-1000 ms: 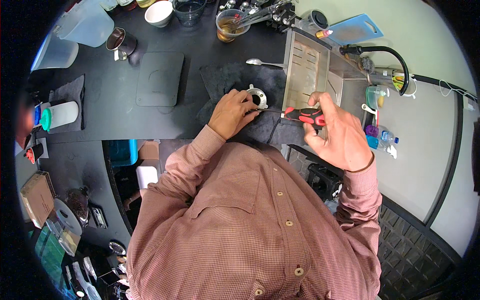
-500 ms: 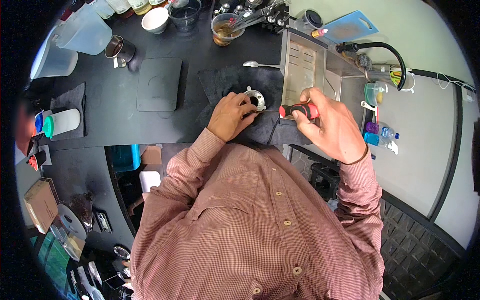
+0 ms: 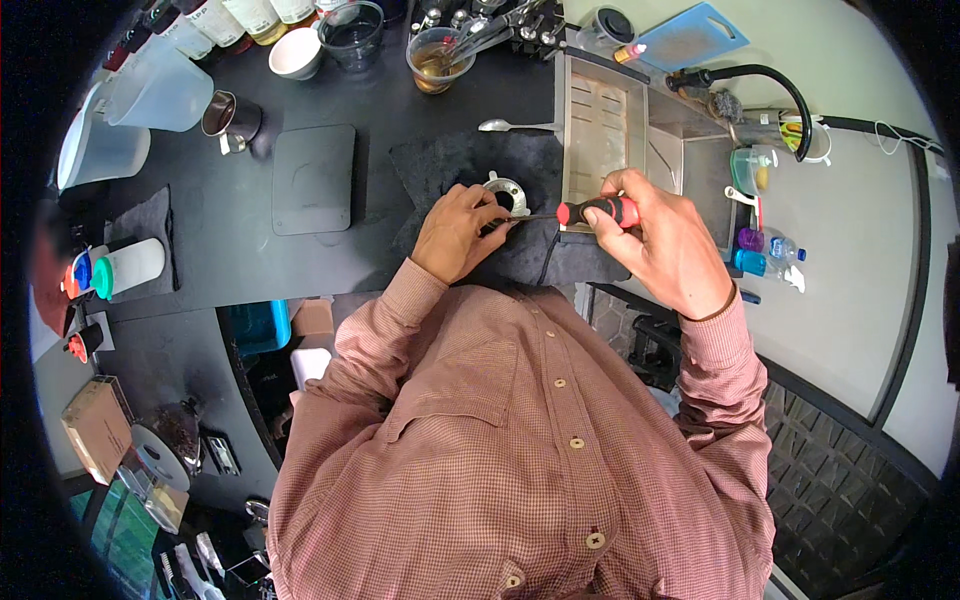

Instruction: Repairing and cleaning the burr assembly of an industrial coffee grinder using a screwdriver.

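Note:
A round metal part (image 3: 507, 190) lies on a dark cloth (image 3: 470, 165) spread on the black counter. My left hand (image 3: 455, 232) rests on the cloth with its fingers against the part's near side. My right hand (image 3: 665, 240) grips a screwdriver with a red and black handle (image 3: 597, 211). Its thin shaft points left, and the tip sits at the part's edge, right by my left fingertips.
A steel sink (image 3: 615, 125) with a black tap (image 3: 760, 80) lies just right of the cloth. A spoon (image 3: 510, 126), a dark flat scale (image 3: 313, 178), a metal jug (image 3: 230, 116), a glass with tools (image 3: 440, 55) and a white bowl (image 3: 298, 55) stand behind.
My right hand has turned the screwdriver and brought it left, so its tip now reaches the metal part. My left hand has stayed on the part.

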Demonstrator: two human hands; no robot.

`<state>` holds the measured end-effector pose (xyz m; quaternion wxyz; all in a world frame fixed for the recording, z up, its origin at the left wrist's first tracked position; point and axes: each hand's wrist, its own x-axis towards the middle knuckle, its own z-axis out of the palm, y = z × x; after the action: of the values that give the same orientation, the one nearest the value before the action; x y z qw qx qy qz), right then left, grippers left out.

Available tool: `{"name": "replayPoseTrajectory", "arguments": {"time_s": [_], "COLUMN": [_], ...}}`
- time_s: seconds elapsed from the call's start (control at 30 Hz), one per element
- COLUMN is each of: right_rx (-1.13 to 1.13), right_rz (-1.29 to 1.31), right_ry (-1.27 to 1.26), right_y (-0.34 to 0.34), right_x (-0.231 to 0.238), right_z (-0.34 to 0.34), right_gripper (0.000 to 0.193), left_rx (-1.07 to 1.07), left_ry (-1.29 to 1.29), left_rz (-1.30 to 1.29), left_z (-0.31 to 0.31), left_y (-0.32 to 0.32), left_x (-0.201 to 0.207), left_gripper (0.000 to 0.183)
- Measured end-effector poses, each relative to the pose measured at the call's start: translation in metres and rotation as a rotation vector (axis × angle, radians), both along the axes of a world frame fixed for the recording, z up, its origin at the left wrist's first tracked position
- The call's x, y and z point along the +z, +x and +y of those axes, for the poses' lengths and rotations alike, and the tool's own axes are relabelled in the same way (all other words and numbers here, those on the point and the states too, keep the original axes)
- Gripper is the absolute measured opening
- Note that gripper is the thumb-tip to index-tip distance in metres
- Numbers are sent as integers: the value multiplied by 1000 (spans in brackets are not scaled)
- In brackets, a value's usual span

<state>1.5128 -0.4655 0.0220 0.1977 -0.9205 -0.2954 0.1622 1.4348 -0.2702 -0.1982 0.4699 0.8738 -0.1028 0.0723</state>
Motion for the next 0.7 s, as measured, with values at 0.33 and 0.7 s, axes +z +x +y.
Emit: {"name": "replayPoseTrajectory", "arguments": {"time_s": [0.33, 0.7], "right_rx": [4, 161], "right_rz": [-56, -217], "right_ry": [-271, -189], "right_y": [1, -1], "right_x": [11, 6], "right_z": [7, 9], "right_gripper": [38, 38], "left_rx": [4, 14], "left_ry": [17, 9], "left_rz": [-34, -35], "left_z": [0, -1], "left_y": [1, 0], "left_x": [-1, -2], "left_gripper": [21, 19]}}
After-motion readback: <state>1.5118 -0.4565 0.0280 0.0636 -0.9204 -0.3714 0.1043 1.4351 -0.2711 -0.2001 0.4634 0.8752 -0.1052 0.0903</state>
